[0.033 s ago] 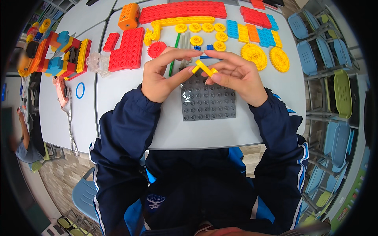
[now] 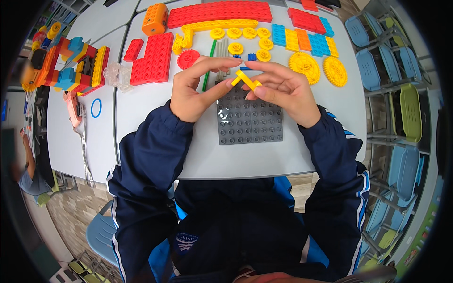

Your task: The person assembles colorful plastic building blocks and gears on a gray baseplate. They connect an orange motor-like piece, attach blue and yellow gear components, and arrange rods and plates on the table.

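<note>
Pinched a yellow crank-shaped piece [image 2: 247,80] snugly at four o'clock with right hand [image 2: 290,95], touched it at eight with left hand [image 2: 192,93] of indeterminate closure, presumably for steadiness.

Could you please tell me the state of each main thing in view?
Yellow bent piece: held in midair
Left hand: thumb against piece
Right hand: pinching piece
Grey plate: flat, partly hidden
Red gear: lying flat
Green rod: lying, partly hidden
Brick model: assembled
</note>
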Action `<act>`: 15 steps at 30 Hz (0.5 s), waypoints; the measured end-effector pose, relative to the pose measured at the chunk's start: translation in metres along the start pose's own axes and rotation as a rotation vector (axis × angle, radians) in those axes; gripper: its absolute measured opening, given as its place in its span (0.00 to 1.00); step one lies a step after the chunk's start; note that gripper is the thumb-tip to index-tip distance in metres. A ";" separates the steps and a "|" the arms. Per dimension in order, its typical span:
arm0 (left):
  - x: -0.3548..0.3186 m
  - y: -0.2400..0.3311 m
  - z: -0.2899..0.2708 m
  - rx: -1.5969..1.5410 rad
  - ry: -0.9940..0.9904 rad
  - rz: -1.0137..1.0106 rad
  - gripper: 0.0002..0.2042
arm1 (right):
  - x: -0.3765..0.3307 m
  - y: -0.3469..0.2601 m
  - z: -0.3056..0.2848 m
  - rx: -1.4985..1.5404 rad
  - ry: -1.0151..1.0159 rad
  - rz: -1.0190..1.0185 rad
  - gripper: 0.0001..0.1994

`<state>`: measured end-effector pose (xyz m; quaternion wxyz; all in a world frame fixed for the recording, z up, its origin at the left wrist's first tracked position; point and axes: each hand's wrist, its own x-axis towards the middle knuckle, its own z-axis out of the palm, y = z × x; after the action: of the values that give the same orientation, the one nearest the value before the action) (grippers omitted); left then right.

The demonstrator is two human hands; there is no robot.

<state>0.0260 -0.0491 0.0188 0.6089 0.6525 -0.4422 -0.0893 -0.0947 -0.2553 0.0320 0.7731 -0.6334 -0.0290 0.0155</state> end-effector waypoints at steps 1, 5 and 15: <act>0.000 -0.002 0.000 0.010 0.017 -0.011 0.16 | 0.001 0.002 -0.001 -0.020 0.002 -0.010 0.23; 0.006 -0.014 -0.002 0.131 0.028 0.000 0.16 | 0.009 0.008 -0.009 -0.033 0.045 -0.063 0.21; 0.036 -0.033 0.014 0.728 0.105 0.140 0.15 | 0.020 0.026 -0.033 -0.103 0.531 -0.252 0.19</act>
<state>0.0536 -0.0878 0.0015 0.3638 0.7982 -0.4564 0.1491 -0.0721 -0.2816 0.0003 0.7164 -0.6451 0.0951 -0.2483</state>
